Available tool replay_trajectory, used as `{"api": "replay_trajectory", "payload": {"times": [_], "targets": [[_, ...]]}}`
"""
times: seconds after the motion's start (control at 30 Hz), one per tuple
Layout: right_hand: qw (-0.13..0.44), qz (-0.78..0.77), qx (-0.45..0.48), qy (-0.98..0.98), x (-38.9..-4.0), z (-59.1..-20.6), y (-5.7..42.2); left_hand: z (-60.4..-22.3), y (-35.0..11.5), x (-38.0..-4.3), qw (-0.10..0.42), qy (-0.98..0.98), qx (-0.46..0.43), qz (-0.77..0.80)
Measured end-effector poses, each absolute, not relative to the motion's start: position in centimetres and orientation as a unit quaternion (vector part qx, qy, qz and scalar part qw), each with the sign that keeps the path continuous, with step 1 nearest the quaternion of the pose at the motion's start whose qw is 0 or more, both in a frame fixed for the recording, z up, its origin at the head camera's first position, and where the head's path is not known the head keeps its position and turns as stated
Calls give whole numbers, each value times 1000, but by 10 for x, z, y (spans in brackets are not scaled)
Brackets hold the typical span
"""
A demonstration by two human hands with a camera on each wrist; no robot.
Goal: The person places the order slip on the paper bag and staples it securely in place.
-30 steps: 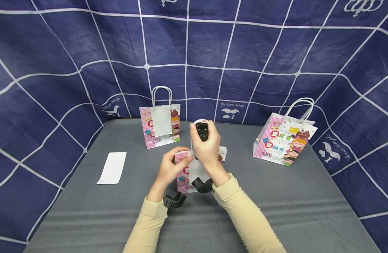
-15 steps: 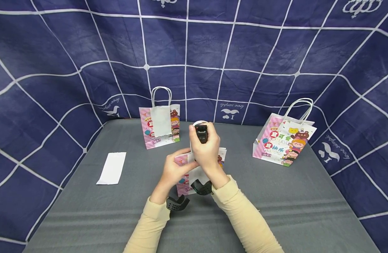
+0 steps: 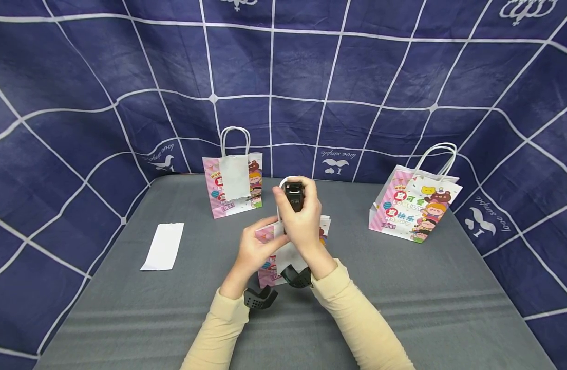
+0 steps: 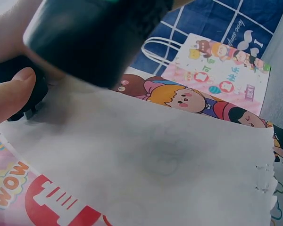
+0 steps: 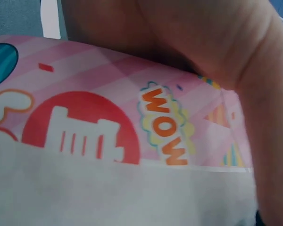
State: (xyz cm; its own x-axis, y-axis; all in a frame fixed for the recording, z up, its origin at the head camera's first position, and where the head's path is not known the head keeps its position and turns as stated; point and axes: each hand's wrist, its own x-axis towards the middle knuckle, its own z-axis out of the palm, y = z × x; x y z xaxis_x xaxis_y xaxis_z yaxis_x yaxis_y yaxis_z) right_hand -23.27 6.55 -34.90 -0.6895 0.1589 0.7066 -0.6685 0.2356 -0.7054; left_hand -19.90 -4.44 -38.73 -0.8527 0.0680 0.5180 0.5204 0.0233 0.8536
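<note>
My right hand (image 3: 304, 218) grips a black stapler (image 3: 294, 196) upright over the top of the middle paper bag (image 3: 266, 275), its fingers wrapped around the tool. The bag is pink and white with cartoon figures. A white paper slip (image 4: 132, 146) lies flat over its front, with a ragged edge in the left wrist view. My left hand (image 3: 253, 251) holds the bag's upper left edge, thumb in front, below the stapler. In the left wrist view, the stapler's black end (image 4: 30, 96) sits at the slip's edge beside a thumb. The right hand hides part of the bag and handle.
Behind to the left stands a similar bag (image 3: 214, 190) with a white slip on its front. Another bag (image 3: 413, 205) stands at the right. One loose white slip (image 3: 163, 246) lies left on the grey table (image 3: 357, 329). A dark blue checked cloth (image 3: 302, 67) hangs behind.
My left hand has shifted slightly right along the bag, bringing its thumb under the stapler. The bag's lower edge has moved a little towards me. The right hand is nearly still.
</note>
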Motion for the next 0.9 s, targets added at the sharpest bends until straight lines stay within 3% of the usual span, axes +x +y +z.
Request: {"api": "replay_trajectory", "payload": {"times": [0.3,0.7,0.9], "targets": [[314,563,191,-741,-227,-341,75,-388,-45,-201,183,-692,-227,-661],[338,580,224,-707,-222,-336,106,-387,-46,-201,168,-688,-217,-671],[368,620,194,-665,-223,-347,118,-389,-45,-201,156,-681,-215,-682]]}}
